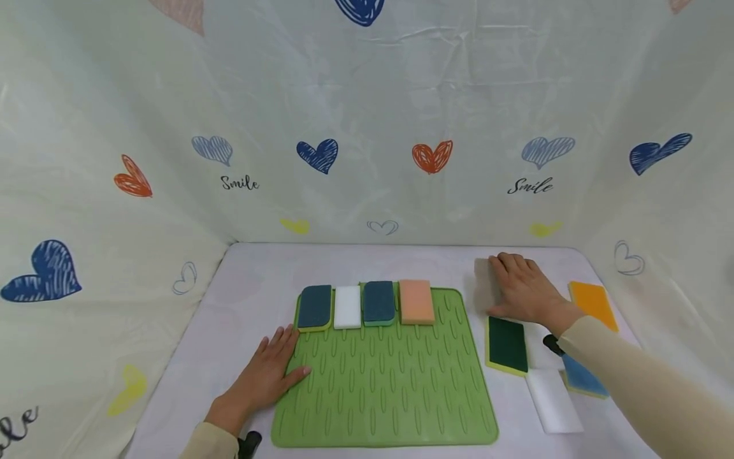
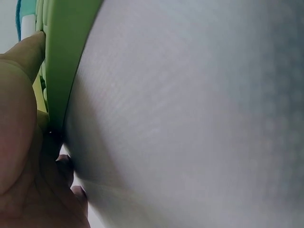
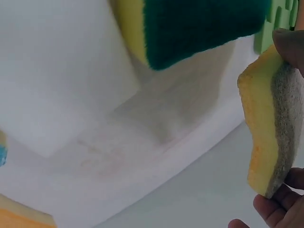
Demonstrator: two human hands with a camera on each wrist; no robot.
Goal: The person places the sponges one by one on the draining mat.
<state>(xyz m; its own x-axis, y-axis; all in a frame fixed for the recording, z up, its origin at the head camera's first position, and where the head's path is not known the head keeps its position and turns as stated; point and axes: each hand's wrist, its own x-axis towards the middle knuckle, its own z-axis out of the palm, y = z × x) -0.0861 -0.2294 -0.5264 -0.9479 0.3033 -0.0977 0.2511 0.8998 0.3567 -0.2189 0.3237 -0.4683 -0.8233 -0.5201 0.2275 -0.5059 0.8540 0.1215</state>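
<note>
My left hand (image 1: 262, 373) rests on the left edge of a green ribbed mat (image 1: 384, 382), its fingers stretched out and the thumb lying over the mat. In the left wrist view, the thumb and fingers (image 2: 28, 54) touch the mat's edge. Beyond the mat's right side, my right hand (image 1: 524, 290) pinches a sponge (image 3: 266, 128) between thumb and fingertips; it has a yellow body and a grey scouring side, and bends slightly. Along the mat's back edge lie a dark blue sponge (image 1: 315, 306), a white sponge (image 1: 347, 307), another dark blue sponge (image 1: 379, 302) and a peach sponge (image 1: 417, 301).
Right of the mat lie a dark green and yellow sponge (image 1: 507, 344), a white sponge (image 1: 554, 401), a blue sponge (image 1: 585, 377) partly under the forearm, and an orange sponge (image 1: 593, 305). A heart-printed curtain (image 1: 373, 102) hangs behind the white table (image 1: 206, 331).
</note>
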